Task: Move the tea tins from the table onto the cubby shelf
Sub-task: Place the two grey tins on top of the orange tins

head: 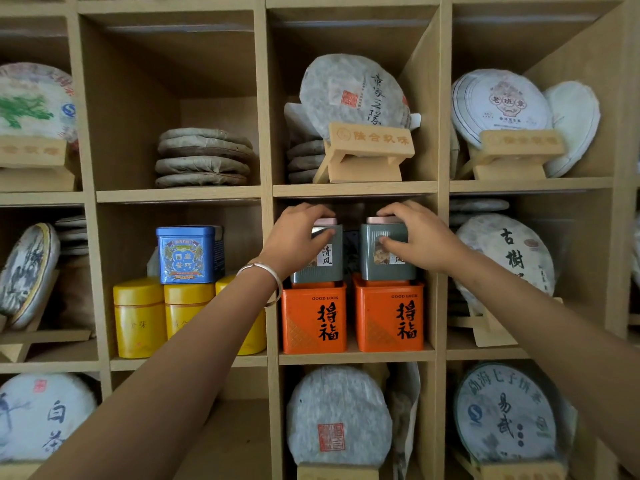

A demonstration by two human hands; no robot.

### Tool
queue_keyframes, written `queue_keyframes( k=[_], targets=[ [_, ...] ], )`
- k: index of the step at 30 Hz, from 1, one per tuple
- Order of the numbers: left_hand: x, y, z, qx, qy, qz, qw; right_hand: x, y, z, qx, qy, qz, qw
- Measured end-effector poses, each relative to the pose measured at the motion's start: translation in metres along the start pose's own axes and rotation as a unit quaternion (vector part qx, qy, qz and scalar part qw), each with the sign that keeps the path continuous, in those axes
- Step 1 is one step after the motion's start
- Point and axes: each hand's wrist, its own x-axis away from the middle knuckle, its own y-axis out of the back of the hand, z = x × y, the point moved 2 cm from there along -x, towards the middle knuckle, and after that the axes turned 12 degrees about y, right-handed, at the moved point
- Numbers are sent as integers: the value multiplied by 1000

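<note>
Head view: a wooden cubby shelf (353, 189) fills the frame, and two bare forearms are seen reaching up from 6 o'clock into the centre cubby. The left hand (294, 239) is curled around the left grey-green tea tin (320, 263), fingers over its pink lid and thumb on its front. The right hand (417, 237) is curled around the right grey-green tea tin (388, 254) in the same way. Each tin is set upright on top of an orange tin: the left orange tin (314, 318) and the right orange tin (389, 317), which stand side by side on the cubby floor. At 9 o'clock of the hands, a blue tin (188, 254) is stacked on yellow canisters (138, 317). Wrapped tea cakes are displayed in the surrounding cubbies.

Risk, as judged: the grey-green tins are narrower than their orange bases and appear to sit near the front edge, so a tin released off-centre could tip forward and fall. Little headroom is left under the shelf board above, so knuckles could be caught when the hands are withdrawn, dragging a tin out.
</note>
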Motion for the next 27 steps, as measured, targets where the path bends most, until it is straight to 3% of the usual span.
queue_keyframes(
  k=[27],
  targets=[
    [-4,1,3,7,-13,8,1000,-5,7,-1,-64,29,-55,996]
  ],
)
